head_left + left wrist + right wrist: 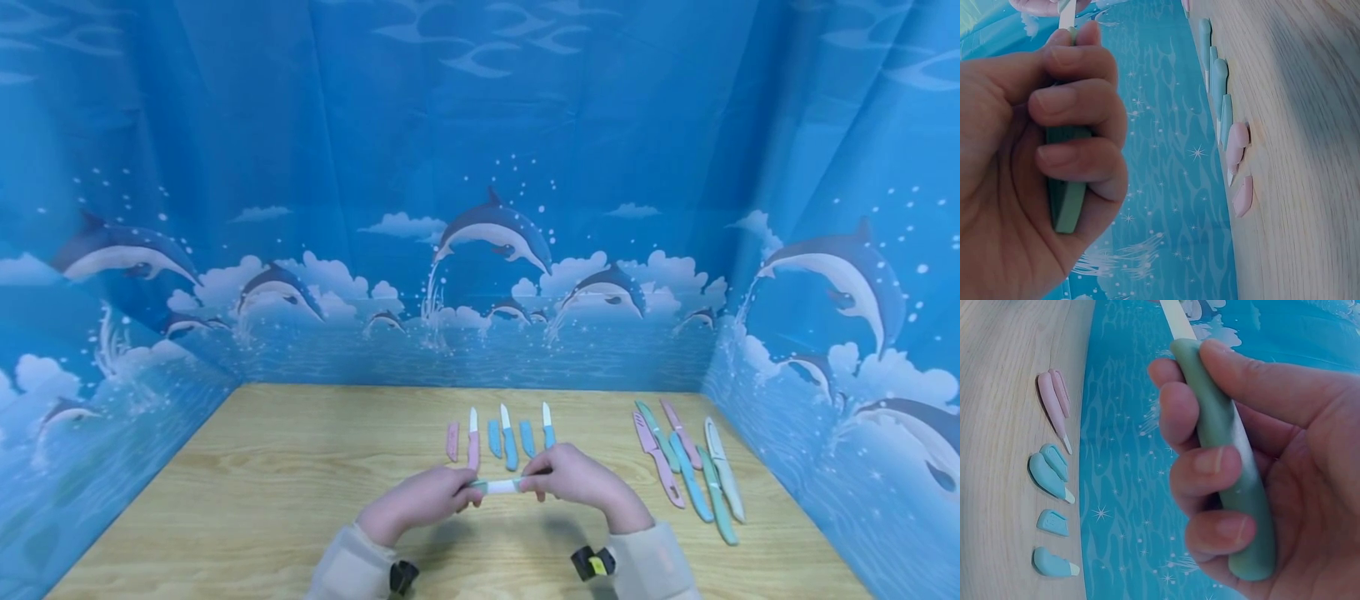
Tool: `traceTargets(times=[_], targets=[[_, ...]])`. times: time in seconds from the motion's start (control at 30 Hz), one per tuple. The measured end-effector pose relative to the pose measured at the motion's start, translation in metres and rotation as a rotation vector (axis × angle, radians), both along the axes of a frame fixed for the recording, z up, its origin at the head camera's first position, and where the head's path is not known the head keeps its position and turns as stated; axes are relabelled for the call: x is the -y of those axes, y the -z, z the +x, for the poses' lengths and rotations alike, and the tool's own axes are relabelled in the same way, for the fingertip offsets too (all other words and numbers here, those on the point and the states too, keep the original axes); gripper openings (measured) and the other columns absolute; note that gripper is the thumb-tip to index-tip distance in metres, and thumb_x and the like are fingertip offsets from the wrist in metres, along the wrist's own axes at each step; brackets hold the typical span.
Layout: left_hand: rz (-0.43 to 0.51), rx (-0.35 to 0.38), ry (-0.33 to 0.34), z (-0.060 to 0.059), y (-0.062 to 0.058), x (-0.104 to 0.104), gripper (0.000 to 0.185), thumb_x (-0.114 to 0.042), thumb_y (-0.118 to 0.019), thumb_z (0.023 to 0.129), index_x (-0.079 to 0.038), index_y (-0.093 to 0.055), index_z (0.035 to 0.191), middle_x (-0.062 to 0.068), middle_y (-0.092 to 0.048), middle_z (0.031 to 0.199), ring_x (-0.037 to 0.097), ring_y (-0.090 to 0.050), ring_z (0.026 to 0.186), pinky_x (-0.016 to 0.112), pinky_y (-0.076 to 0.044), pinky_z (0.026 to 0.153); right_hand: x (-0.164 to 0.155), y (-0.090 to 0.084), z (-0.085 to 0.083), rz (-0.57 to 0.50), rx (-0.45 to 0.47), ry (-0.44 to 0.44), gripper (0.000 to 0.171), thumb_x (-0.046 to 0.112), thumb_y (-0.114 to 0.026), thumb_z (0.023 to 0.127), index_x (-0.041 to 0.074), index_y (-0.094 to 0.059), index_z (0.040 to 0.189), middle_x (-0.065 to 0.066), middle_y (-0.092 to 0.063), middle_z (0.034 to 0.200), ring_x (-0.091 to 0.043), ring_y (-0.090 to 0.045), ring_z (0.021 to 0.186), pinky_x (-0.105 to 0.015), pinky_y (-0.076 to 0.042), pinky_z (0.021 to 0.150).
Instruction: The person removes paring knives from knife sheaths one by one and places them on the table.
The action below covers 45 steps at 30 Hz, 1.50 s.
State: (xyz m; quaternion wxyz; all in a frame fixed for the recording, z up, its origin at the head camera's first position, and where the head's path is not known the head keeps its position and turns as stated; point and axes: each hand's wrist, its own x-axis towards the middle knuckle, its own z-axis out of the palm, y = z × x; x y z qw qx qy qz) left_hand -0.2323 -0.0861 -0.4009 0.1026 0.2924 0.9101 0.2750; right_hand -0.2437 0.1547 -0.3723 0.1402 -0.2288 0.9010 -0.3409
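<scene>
My right hand (573, 479) grips the green handle of a paring knife (1250, 512), fingers curled round it. A green blade sheath (1069, 209) lies in my left hand (431, 497), held by curled fingers. Between the two hands the pale blade (502, 487) spans sideways, its tip end at the sheath's mouth. Just beyond the hands lie a pink knife (473, 446) beside its pink sheath (452, 441), a blue knife (510, 446) beside a blue sheath (495, 438), and another blue sheath (527, 437) beside a second blue knife (549, 435), partly hidden by my right hand in the head view.
On the right of the wooden table (300, 467) several sheathed-looking knives lie in a loose group, among them a pink one (660, 462), a blue one (692, 479), a green one (718, 500) and a whitish one (726, 475). A blue dolphin-print curtain (375, 350) borders the table.
</scene>
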Motion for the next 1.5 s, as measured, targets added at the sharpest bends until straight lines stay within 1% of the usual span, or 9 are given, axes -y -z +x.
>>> traceTargets(times=[0.4, 0.57, 0.83, 1.0, 1.1, 1.2, 1.33, 1.43, 1.5], targets=[[-0.008, 0.005, -0.033, 0.001, -0.002, 0.005, 0.017, -0.027, -0.053, 0.099, -0.014, -0.064, 0.102, -0.009, -0.049, 0.067, 0.006, -0.036, 0.053, 0.022, -0.037, 0.049, 0.000, -0.002, -0.003, -0.015, 0.014, 0.003, 0.012, 0.023, -0.066, 0.091, 0.014, -0.074, 0.090, 0.004, -0.059, 0.063, -0.011, -0.041, 0.054, -0.023, -0.034, 0.050], [-0.007, 0.004, -0.036, 0.002, -0.003, 0.007, 0.016, -0.027, -0.053, 0.099, -0.015, -0.063, 0.100, -0.009, -0.049, 0.067, 0.006, -0.035, 0.052, 0.022, -0.036, 0.049, 0.002, -0.003, -0.004, -0.008, 0.009, -0.001, 0.014, 0.023, -0.066, 0.092, 0.013, -0.075, 0.089, 0.004, -0.058, 0.062, -0.011, -0.040, 0.053, -0.023, -0.033, 0.049], [0.005, -0.006, -0.040, 0.002, -0.004, 0.011, 0.018, -0.026, -0.053, 0.100, -0.013, -0.064, 0.104, -0.009, -0.050, 0.068, 0.006, -0.036, 0.053, 0.023, -0.036, 0.049, 0.001, -0.006, -0.006, 0.009, -0.006, -0.005, 0.014, 0.023, -0.066, 0.091, 0.013, -0.075, 0.087, 0.004, -0.059, 0.062, -0.011, -0.042, 0.053, -0.023, -0.036, 0.051], [0.005, 0.005, -0.052, 0.002, -0.006, 0.014, 0.023, -0.026, -0.052, 0.100, -0.010, -0.065, 0.111, -0.003, -0.056, 0.073, 0.005, -0.041, 0.057, 0.024, -0.042, 0.056, -0.003, -0.008, -0.008, 0.016, -0.006, -0.014, 0.016, 0.024, -0.065, 0.093, 0.013, -0.075, 0.090, 0.005, -0.060, 0.063, -0.008, -0.044, 0.054, -0.025, -0.040, 0.052], [0.017, 0.012, -0.065, -0.001, -0.006, 0.017, 0.025, -0.025, -0.051, 0.100, -0.008, -0.065, 0.112, 0.000, -0.059, 0.076, 0.006, -0.046, 0.060, 0.025, -0.045, 0.059, -0.008, -0.009, -0.010, 0.010, -0.016, -0.012, 0.016, 0.024, -0.065, 0.093, 0.012, -0.074, 0.089, 0.002, -0.060, 0.064, -0.010, -0.045, 0.055, -0.026, -0.042, 0.053], [0.041, 0.002, -0.071, -0.004, -0.004, 0.021, 0.024, -0.024, -0.051, 0.101, -0.007, -0.065, 0.106, 0.001, -0.060, 0.077, 0.007, -0.046, 0.061, 0.025, -0.044, 0.059, -0.012, -0.010, -0.012, 0.000, -0.021, -0.004, 0.017, 0.024, -0.064, 0.093, 0.010, -0.073, 0.090, 0.000, -0.060, 0.065, -0.012, -0.047, 0.057, -0.028, -0.043, 0.054], [0.099, 0.025, -0.086, -0.009, 0.002, 0.024, 0.024, -0.023, -0.049, 0.102, -0.005, -0.065, 0.101, 0.000, -0.058, 0.073, 0.008, -0.045, 0.059, 0.025, -0.042, 0.057, -0.015, -0.009, -0.013, -0.020, -0.035, 0.002, 0.019, 0.025, -0.063, 0.094, 0.008, -0.071, 0.092, -0.002, -0.062, 0.068, -0.013, -0.050, 0.059, -0.029, -0.043, 0.054], [0.156, 0.056, -0.099, -0.012, 0.008, 0.023, 0.024, -0.019, -0.045, 0.103, -0.004, -0.063, 0.100, 0.000, -0.058, 0.073, 0.008, -0.048, 0.060, 0.024, -0.042, 0.056, -0.014, -0.002, -0.013, -0.037, -0.064, 0.018, 0.019, 0.026, -0.059, 0.096, 0.009, -0.068, 0.092, -0.002, -0.061, 0.071, -0.013, -0.049, 0.059, -0.026, -0.041, 0.053], [0.195, 0.069, -0.126, -0.015, 0.012, 0.023, 0.024, -0.017, -0.043, 0.104, -0.002, -0.062, 0.100, 0.002, -0.059, 0.075, 0.010, -0.050, 0.063, 0.024, -0.043, 0.057, -0.009, 0.006, -0.014, -0.050, -0.088, 0.038, 0.019, 0.025, -0.057, 0.098, 0.010, -0.066, 0.092, -0.002, -0.060, 0.072, -0.013, -0.048, 0.059, -0.024, -0.039, 0.051]])
